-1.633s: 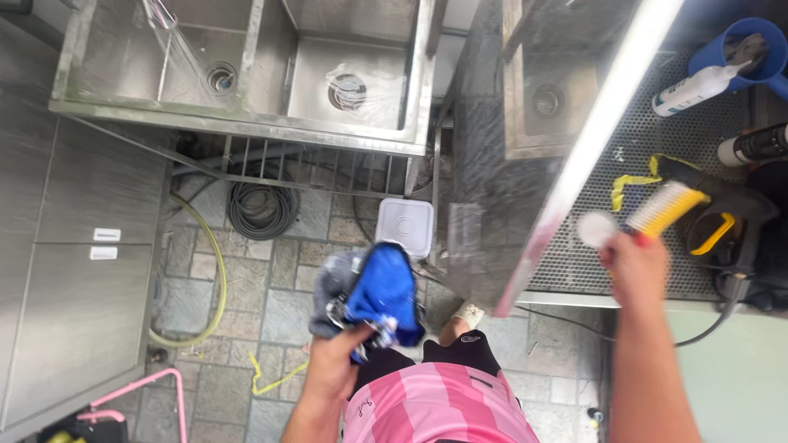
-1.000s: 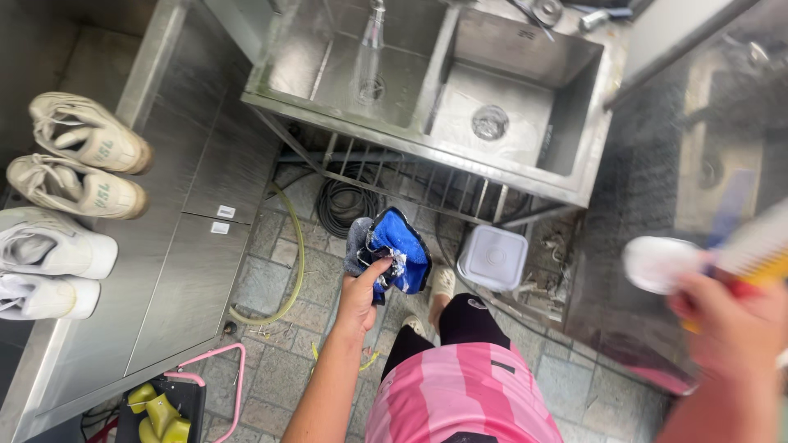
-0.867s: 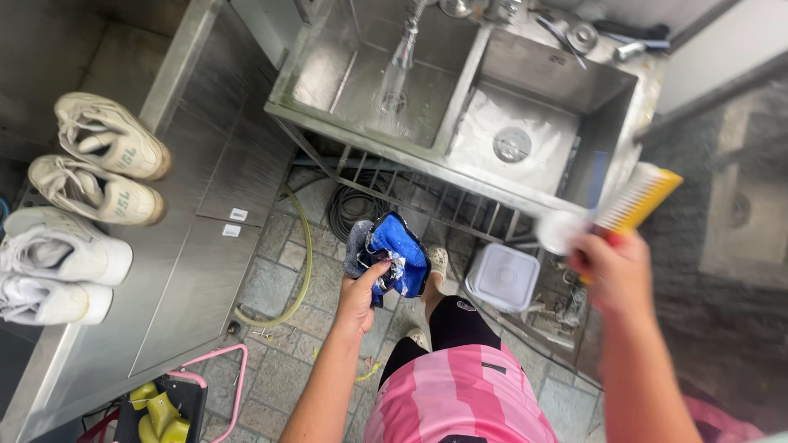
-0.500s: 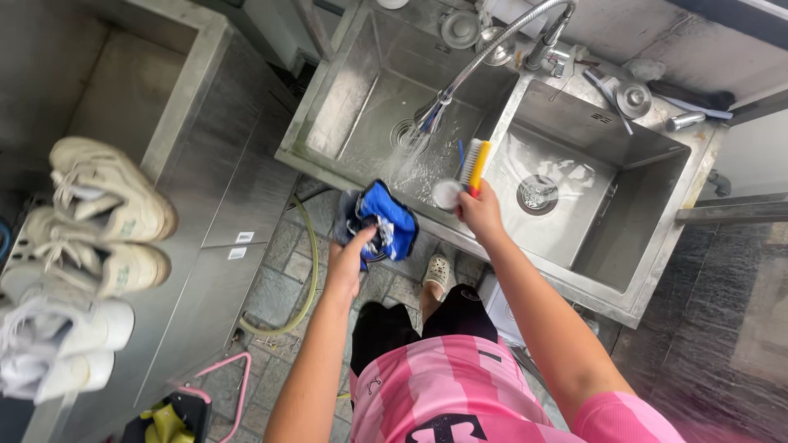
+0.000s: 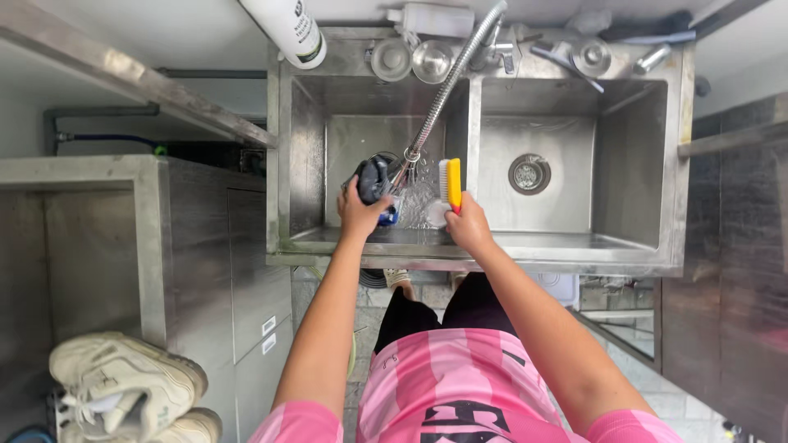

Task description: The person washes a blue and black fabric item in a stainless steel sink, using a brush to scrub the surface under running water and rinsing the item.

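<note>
Shoe [image 5: 376, 182], brush [image 5: 451, 182] now over sink [image 5: 492, 246]

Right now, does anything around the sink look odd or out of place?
Only the pale sneakers heaped on the steel counter left of the sink. Otherwise nothing stands out.

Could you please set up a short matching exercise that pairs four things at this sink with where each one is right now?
Things:
1. scrub brush
2. dark shoe
3. drain
4. pale sneakers

Places:
A. in the right basin of the sink
B. on the surface at lower left
C. in the right hand
D. in the left hand, under the running spray hose

Pairs: 1-C, 2-D, 3-A, 4-B
</note>
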